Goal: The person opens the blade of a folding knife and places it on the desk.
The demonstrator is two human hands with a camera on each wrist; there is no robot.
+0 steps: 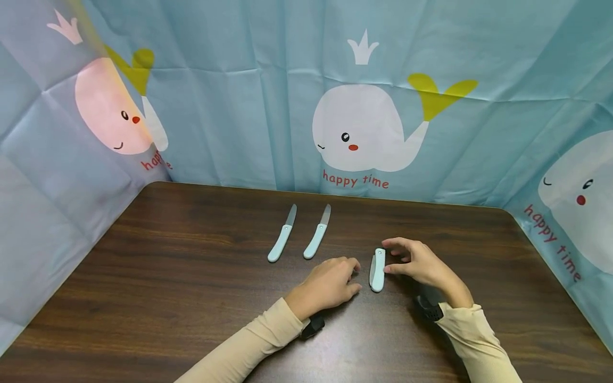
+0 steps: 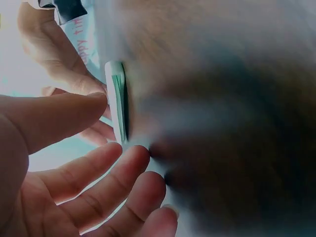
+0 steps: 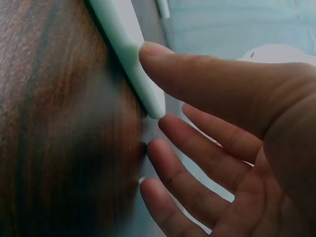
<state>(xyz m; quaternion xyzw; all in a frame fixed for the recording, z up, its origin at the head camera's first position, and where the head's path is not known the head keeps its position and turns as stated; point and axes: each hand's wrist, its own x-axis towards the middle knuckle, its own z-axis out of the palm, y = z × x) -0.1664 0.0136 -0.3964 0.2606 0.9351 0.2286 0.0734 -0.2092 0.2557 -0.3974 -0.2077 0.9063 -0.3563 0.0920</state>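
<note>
A folded pocket knife point(image 1: 378, 271) with a pale mint handle lies on the table between the two hands, its blade tucked in on the left side. My left hand point(image 1: 328, 283) is just left of it, fingers loosely bent and apart from the knife. On the other side my right hand point(image 1: 421, 263) has its thumb point(image 3: 170, 66) at the handle's edge; whether it touches I cannot tell. The fingers of the right hand spread loosely near the knife's far end. Farther left lie two similar knives with blades out, one knife point(image 1: 280, 244) beside the other knife point(image 1: 316, 242).
The dark wood-grain table point(image 1: 167, 282) carries all three knives. A light blue curtain point(image 1: 230, 122) printed with whales hangs behind the table and along its sides. Each wrist wears a dark device, the right one point(image 1: 428, 308) near the sleeve cuff.
</note>
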